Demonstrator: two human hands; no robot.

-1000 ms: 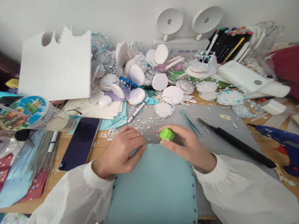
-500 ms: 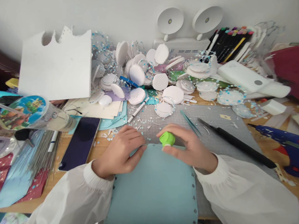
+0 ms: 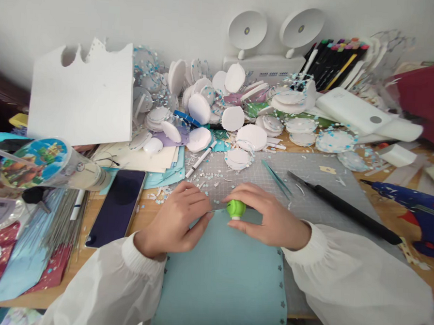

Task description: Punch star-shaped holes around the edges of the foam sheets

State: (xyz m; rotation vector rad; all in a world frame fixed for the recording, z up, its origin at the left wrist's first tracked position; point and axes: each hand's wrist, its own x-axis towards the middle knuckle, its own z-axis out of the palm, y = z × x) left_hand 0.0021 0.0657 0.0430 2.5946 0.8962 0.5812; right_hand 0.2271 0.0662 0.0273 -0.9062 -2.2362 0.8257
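Observation:
A light blue sheet (image 3: 225, 274) lies on the grey cutting mat (image 3: 310, 187) in front of me, with small star-shaped holes along its right edge. My left hand (image 3: 177, 221) pinches the sheet's far edge, fingers curled over it. My right hand (image 3: 263, 218) is closed round a small green punch (image 3: 236, 209) that sits on the same far edge, just right of the left hand's fingertips.
A heap of white foam discs (image 3: 234, 117) fills the back of the desk. A dark phone (image 3: 116, 205) lies left, a black knife (image 3: 345, 208) and teal tweezers (image 3: 276, 177) right of the hands, and a blue glue gun (image 3: 414, 209) at the far right. A cup (image 3: 49, 166) lies on its side.
My right hand has slid the green punch left and a little toward me along the sheet's edge, closer to the left hand. The left hand has stayed put.

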